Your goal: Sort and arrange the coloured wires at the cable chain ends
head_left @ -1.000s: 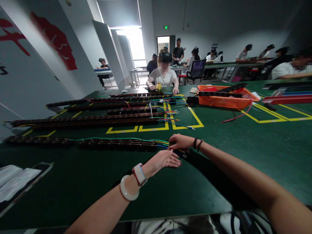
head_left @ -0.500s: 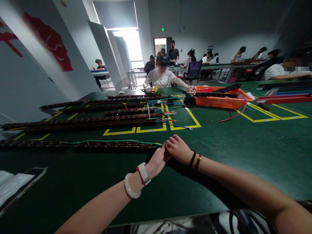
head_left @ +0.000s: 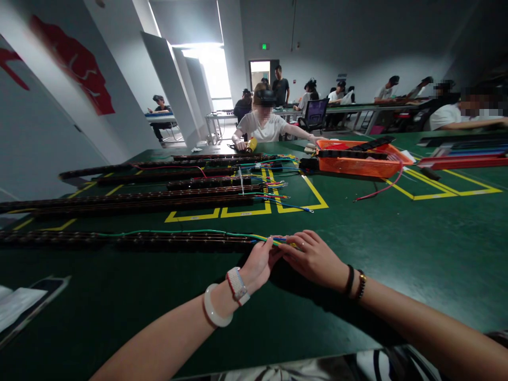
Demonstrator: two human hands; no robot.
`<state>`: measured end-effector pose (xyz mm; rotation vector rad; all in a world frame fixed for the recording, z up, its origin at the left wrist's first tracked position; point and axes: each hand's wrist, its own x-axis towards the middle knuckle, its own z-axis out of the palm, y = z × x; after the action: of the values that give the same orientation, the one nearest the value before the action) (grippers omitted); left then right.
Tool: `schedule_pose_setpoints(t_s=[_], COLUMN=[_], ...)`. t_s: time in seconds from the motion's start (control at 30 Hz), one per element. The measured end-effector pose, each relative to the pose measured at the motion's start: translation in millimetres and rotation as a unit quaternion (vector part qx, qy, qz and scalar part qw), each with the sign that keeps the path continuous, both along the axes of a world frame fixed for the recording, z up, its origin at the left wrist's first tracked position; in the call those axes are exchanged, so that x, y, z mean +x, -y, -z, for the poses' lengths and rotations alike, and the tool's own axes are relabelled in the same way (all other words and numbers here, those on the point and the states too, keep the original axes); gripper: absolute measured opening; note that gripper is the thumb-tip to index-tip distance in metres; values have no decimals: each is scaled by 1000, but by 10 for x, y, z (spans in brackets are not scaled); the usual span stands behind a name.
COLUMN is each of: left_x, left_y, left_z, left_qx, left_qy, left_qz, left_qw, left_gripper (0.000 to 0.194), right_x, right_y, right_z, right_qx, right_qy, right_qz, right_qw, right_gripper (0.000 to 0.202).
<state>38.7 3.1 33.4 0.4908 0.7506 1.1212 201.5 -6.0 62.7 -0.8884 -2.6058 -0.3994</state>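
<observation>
A long black wire harness (head_left: 178, 239) lies across the near part of the green table, and green, yellow and blue wires (head_left: 260, 237) come out of its right end. My left hand (head_left: 259, 263), with a watch and a white bangle at its wrist, is closed around these wires just past the harness end. Farther along, my right hand (head_left: 315, 259) pinches the same wires between thumb and fingers, close to their tips. The wire ends are partly hidden by the fingers.
Several dark cable bundles (head_left: 138, 201) with loose coloured ends lie beyond, over yellow tape outlines. An orange basket (head_left: 357, 166) stands at the back right, near a seated person (head_left: 262, 127). A dark tray with white paper (head_left: 24, 307) lies at the left.
My right hand has moved right, away from my left hand, and more of the coloured wires now shows between them. My left hand has stayed nearly in place.
</observation>
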Motion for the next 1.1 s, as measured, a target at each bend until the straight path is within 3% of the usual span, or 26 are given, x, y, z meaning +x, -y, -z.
schedule_pose_setpoints(t_s=[0.13,0.27,0.43,0.67,0.77,0.9,1.0,1.1], left_x=[-31,-48,-55,-76,-66,-41,-51,-93], left_y=[17,25,28,15,5,2,-7,-32], left_z=[-35,-36,-35,14,53,47,-3,-50], left_qx=[-5,-7,-2,13,15,28,23,19], left_qy=[16,24,47,45,33,60,46,10], left_qz=[12,8,18,32,23,25,22,15], left_qw=[1000,1000,999,998,999,997,998,1000], left_gripper=[15,14,15,18,16,19,24,20], right_x=[222,311,273,105,44,8,20,67], right_y=[119,216,239,286,347,318,132,-166], right_z=[-45,38,121,106,15,-254,-466,-543], right_qx=[35,49,39,13,17,60,95,104], right_qy=[-21,-11,6,-4,-10,-8,-5,-8], right_qz=[53,105,112,123,94,70,112,167], right_qw=[998,993,993,992,995,996,989,981], right_gripper=[20,28,30,27,25,19,25,33])
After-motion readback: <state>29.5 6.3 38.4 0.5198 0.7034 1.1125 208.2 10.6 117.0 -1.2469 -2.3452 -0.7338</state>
